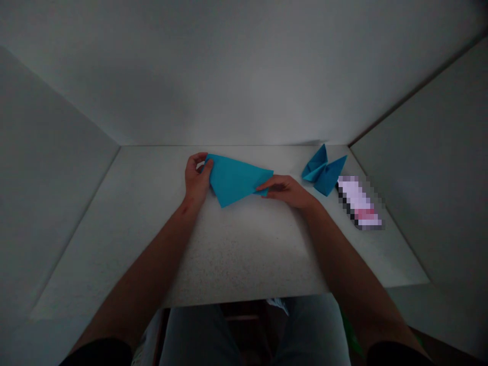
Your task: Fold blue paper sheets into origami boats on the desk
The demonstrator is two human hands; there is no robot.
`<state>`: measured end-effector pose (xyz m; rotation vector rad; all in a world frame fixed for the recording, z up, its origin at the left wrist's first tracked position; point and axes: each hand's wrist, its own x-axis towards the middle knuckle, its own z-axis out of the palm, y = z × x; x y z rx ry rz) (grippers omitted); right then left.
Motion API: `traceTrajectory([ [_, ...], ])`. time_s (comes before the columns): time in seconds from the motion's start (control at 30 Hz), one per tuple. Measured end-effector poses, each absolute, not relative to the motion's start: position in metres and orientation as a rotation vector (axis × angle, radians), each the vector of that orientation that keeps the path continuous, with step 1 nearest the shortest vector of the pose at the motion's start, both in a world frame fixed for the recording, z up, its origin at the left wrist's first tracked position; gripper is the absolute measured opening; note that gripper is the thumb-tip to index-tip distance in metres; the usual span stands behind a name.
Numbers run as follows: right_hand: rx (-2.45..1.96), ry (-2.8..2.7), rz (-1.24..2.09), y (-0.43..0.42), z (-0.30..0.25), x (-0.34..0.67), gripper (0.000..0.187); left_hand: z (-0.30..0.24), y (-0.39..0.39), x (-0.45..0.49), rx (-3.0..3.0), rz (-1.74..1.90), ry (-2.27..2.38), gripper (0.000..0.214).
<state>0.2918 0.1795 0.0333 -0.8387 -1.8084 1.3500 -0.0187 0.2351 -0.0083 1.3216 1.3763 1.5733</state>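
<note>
White, dimly lit walls (236,76) are enclosing a pale, speckled desk (244,254) on the far side and at both ends. Between the two hands, a partly folded, many-sided piece of bright blue paper (238,180) is sitting over the far half of the desktop, tilting down to the right along its upper edge and pointing one corner toward the person. At the sheet's upper left corner, the left hand (199,175) is closing in a pinch, its thumb pressing on the facing side while the fingers are curling behind. At the sheet's right end, the right hand (287,190) is holding on with bent, slightly parted fingers; one digit is lying across the facing side, and others are meeting a small blue flap at the lower edge. To the right of the sheet, well apart from it, a winged, folded blue paper figure (330,175) is standing near the back wall. Farther right of the sheet, and nearer the person, a dark-edged phone with a light, pixelated screen (358,201) is lying just beside that figure. Nearer the person than the sheet, bluish-grey trouser legs (196,335) are showing below the desk edge.
</note>
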Motion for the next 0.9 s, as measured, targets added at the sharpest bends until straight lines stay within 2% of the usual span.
traceTrajectory([
  [0.17, -0.954, -1.697, 1.312, 0.180, 0.031, 0.283, 0.029, -0.007, 0.236, -0.020, 1.333, 1.559, 1.354, 0.045],
  [0.37, -1.023, -1.501, 1.070, 0.191, 0.024, 0.288, 0.038, -0.003, 0.235, -0.015, 1.310, 1.524, 1.207, 0.062],
  [0.47, -1.027, -1.404, 1.018, 0.195, 0.021, 0.291, 0.052, 0.000, 0.233, -0.012, 1.253, 1.450, 1.128, 0.065],
  [0.57, -1.026, -1.368, 1.042, 0.197, 0.019, 0.292, 0.066, 0.003, 0.234, -0.012, 1.240, 1.402, 1.070, 0.057],
  [0.7, -1.049, -1.350, 1.040, 0.199, 0.017, 0.294, 0.062, 0.005, 0.235, -0.015, 1.220, 1.373, 0.965, 0.052],
  [0.8, -1.066, -1.302, 1.008, 0.200, 0.016, 0.295, 0.066, 0.006, 0.234, -0.015, 1.133, 1.366, 0.902, 0.037],
  [0.9, -1.085, -1.302, 1.001, 0.201, 0.016, 0.296, 0.069, 0.007, 0.230, -0.012, 1.059, 1.303, 0.863, 0.032],
])
